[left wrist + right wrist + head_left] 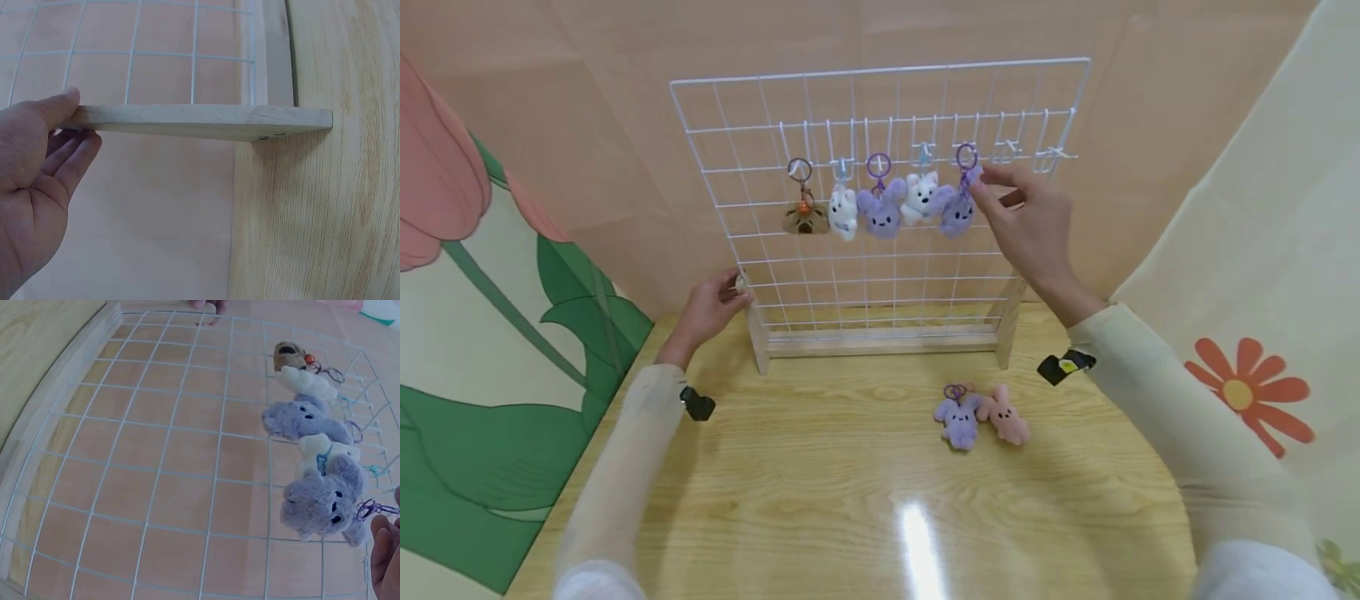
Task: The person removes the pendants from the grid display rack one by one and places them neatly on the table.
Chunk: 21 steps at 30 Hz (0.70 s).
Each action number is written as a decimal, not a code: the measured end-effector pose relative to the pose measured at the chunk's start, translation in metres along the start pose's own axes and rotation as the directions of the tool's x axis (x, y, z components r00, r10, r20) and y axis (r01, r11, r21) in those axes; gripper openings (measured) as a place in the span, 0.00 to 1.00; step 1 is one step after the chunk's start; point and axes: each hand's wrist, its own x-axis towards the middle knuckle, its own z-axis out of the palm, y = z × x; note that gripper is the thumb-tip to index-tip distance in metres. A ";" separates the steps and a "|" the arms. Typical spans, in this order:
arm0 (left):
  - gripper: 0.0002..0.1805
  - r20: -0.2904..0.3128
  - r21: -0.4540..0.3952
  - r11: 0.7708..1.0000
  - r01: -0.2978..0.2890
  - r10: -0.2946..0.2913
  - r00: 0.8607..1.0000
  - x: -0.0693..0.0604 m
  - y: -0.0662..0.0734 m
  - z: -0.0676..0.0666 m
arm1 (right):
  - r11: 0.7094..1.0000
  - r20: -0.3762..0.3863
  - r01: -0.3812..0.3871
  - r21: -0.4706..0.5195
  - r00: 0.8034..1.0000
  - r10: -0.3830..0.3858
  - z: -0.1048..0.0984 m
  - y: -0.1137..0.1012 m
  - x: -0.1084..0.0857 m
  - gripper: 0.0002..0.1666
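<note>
A white wire grid rack stands on wooden legs. My left hand grips the upper end of its left wooden leg, the thumb above and curled fingers below in the left wrist view. My right hand pinches a purple plush keychain by its ear or clasp; which one is unclear. Its purple ring is at a hook on the grid. To its left hang a white plush, another purple plush, a second white plush and a brown one.
On the wooden table, a purple plush keychain and a pink one lie side by side in front of the rack's right leg. Two hooks at the grid's right end hold nothing. Floral cloth hangs on both sides.
</note>
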 end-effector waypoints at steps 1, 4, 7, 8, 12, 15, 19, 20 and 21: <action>0.37 0.001 -0.001 1.000 -0.001 0.001 1.000 -0.001 0.001 0.000 | 1.000 -0.002 -0.008 0.001 1.000 0.008 0.001 -0.001 0.001 0.18; 0.36 -0.001 -0.002 1.000 -0.003 0.003 1.000 -0.002 0.001 0.000 | 1.000 -0.011 -0.024 0.015 1.000 0.024 0.005 -0.003 0.005 0.18; 0.36 0.000 -0.003 1.000 -0.002 0.002 1.000 -0.002 0.002 0.000 | 1.000 -0.028 -0.018 0.025 0.999 0.019 0.008 -0.004 0.008 0.18; 0.36 -0.001 -0.003 1.000 -0.001 0.001 1.000 -0.002 0.001 0.000 | 1.000 -0.034 -0.015 0.027 0.999 0.016 0.010 -0.004 0.010 0.18; 0.37 -0.002 -0.005 1.000 -0.002 0.002 1.000 -0.001 0.001 0.000 | 0.999 -0.057 -0.019 0.030 0.998 0.021 0.014 -0.005 0.014 0.17; 0.37 -0.002 -0.009 1.000 -0.007 0.007 1.000 -0.001 0.000 0.001 | 0.998 -0.072 -0.033 0.044 0.997 0.036 0.016 -0.005 0.016 0.15; 0.36 0.000 -0.012 1.000 -0.010 0.010 1.000 -0.001 0.000 0.000 | 0.996 -0.092 -0.049 0.074 0.994 0.056 0.018 -0.006 0.019 0.13; 0.36 0.000 -0.012 1.000 -0.010 0.010 1.000 -0.001 0.000 0.000 | 0.996 -0.097 -0.051 0.078 0.994 0.058 0.018 -0.007 0.019 0.12; 0.36 -0.001 -0.012 1.000 -0.011 0.011 1.000 -0.001 0.000 0.000 | 0.995 -0.103 -0.050 0.081 0.993 0.058 0.019 -0.007 0.019 0.12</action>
